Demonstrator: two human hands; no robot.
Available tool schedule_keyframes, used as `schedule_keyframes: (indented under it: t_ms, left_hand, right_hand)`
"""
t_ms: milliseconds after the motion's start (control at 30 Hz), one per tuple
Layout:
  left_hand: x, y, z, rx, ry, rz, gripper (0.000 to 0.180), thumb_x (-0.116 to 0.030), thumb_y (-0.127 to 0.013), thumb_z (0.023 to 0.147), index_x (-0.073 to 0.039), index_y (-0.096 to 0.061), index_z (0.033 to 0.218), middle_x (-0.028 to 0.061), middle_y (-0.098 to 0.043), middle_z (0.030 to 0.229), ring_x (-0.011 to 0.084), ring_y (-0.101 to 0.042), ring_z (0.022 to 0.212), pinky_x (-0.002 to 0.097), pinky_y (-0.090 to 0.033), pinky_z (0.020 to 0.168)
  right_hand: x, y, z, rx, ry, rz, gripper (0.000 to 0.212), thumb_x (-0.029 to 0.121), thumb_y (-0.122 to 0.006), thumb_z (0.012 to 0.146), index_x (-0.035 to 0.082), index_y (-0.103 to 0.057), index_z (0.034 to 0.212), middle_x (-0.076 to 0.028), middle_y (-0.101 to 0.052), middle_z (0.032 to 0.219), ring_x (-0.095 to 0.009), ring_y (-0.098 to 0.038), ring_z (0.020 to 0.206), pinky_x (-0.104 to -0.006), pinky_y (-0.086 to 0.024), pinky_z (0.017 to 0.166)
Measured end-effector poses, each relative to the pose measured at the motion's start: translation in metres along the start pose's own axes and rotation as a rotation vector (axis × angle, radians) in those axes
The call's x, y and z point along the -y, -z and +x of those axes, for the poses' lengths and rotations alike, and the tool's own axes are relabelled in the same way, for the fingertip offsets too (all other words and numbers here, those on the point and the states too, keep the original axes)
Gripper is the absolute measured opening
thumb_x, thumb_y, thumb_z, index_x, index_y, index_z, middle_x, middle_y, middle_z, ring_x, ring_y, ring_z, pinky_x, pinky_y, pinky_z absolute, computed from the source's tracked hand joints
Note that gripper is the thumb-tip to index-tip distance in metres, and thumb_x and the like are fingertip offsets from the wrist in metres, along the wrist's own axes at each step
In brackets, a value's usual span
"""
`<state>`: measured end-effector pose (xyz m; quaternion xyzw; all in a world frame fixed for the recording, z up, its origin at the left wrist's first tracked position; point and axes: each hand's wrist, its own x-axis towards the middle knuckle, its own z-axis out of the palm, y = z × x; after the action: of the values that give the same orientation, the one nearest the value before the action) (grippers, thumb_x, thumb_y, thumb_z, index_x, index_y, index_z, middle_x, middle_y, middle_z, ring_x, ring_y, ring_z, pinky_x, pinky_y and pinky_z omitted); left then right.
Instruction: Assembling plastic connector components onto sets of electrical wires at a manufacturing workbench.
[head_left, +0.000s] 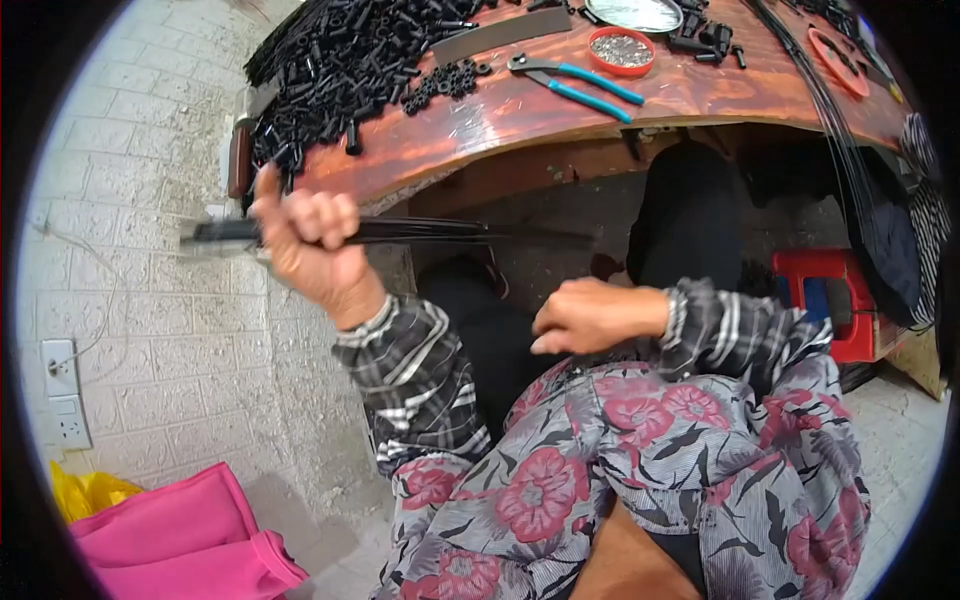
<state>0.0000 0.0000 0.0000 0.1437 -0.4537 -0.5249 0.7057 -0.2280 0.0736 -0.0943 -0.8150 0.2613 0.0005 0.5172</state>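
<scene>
Biggest thing here is the reddish wooden tabletop running across the top of the view, with a big heap of short black tubes piled on its left end. Right of the heap there's a flat grey metal strip, a pair of pliers with teal handles, and a small red dish full of tiny shiny bits. Long thin black wires trail off the right side of the top. Under the table there's a red box, and down by the wall a pink cloth.

Now the hands. The left hand is raised below the table edge, fingers curled tight in a fist around a bundle of thin black rods, held about level and pointing right. The end sticking out left of the fist is blurred, so I can't tell how even the tips are. The right hand sits low over the lap, fingers loosely bent, and I can't tell if anything's pinched in it. It's well apart from the rods.

My take on doing this bit well: grip near the middle so the bundle doesn't fan out, keep it level, and get the ends flush before the other hand joins in. Slack grip and the thin ones will probably slide.
</scene>
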Motion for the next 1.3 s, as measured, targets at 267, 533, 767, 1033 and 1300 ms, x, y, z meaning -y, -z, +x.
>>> schedule_keyframes:
  t_ms: [267, 533, 767, 1033, 1300]
  left_hand:
    - [0.061, -0.014, -0.057, -0.487, 0.315, -0.624, 0.041, -0.045, -0.050, 0.081, -0.008, -0.055, 0.101, -0.0039, -0.044, 0.056, 0.0092, -0.043, 0.050, 0.0279, -0.039, 0.052]
    - [0.088, -0.025, -0.137, 0.113, 0.980, 0.406, 0.044, -0.041, -0.054, 0.081, 0.002, -0.055, 0.091, 0.0085, -0.059, 0.071, 0.0150, -0.059, 0.066, 0.0254, -0.047, 0.060]
    - [0.101, -0.083, -0.049, -0.070, 0.264, 0.374, 0.036, -0.025, -0.052, 0.086, 0.002, -0.048, 0.109, 0.0065, -0.058, 0.084, 0.0116, -0.054, 0.063, 0.0248, -0.045, 0.057]
    - [0.141, -0.086, -0.055, -0.164, 0.180, 0.275, 0.030, -0.022, -0.053, 0.085, 0.001, -0.050, 0.105, 0.0024, -0.053, 0.074, 0.0092, -0.049, 0.059, 0.0229, -0.043, 0.055]
    - [0.167, -0.067, -0.001, -0.095, 0.221, 0.310, 0.025, -0.019, -0.052, 0.086, 0.002, -0.052, 0.101, 0.0041, -0.055, 0.075, 0.0107, -0.051, 0.062, 0.0231, -0.044, 0.058]
  right_hand:
    - [0.019, 0.026, 0.001, -0.855, 0.584, 0.749, 0.067, 0.019, -0.070, 0.067, 0.002, -0.038, 0.123, -0.014, -0.049, 0.112, -0.012, -0.055, 0.072, -0.0223, -0.045, 0.060]
    - [-0.006, 0.059, -0.037, -0.660, -0.077, 0.470, 0.023, 0.025, -0.063, 0.075, 0.003, -0.059, 0.067, 0.002, -0.051, 0.054, -0.006, -0.051, 0.046, -0.0189, -0.037, 0.038]
    - [-0.054, 0.022, -0.001, -0.293, -0.291, 0.226, 0.027, 0.024, -0.066, 0.067, -0.001, -0.056, 0.071, -0.011, -0.055, 0.057, -0.017, -0.053, 0.052, -0.0314, -0.043, 0.049]
    - [-0.070, 0.081, -0.026, -0.221, 0.119, -0.028, 0.033, 0.030, -0.067, 0.070, -0.002, -0.058, 0.073, -0.006, -0.054, 0.055, -0.014, -0.052, 0.048, -0.0266, -0.041, 0.044]
    - [-0.036, 0.194, 0.021, -0.770, 0.452, 0.308, 0.026, 0.013, -0.066, 0.072, -0.006, -0.058, 0.088, -0.005, -0.059, 0.070, -0.005, -0.051, 0.056, -0.0173, -0.040, 0.047]
